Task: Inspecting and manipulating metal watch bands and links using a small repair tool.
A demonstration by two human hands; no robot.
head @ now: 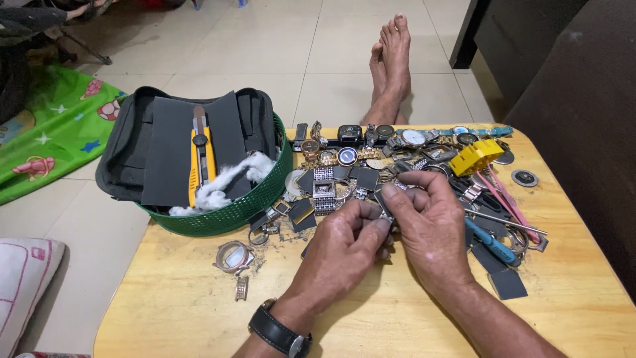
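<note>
Both hands meet over the middle of the wooden table, pinching one small metal watch part between them. The left hand has its thumb and forefinger clamped on the near end of the piece, and the right hand grips the far end with its fingertips curled over the top. So the part sits right in the pinch, mostly hidden by fingers; can't tell exactly what it is beyond a short silvery bit, maybe a band link. There's a black wristwatch on the left wrist.

Just beyond the grip is a whole pile of watches and loose bands, spread along the far edge of the table. To the right of the grip there's a yellow plastic tool, pink tweezers and a blue-handled tool, all near but not touched. Left of the grip sits a green basket holding a black pouch, a yellow utility knife and some white cotton. A rose-coloured watch case lies on the table on the near left, well apart from the hands.
</note>
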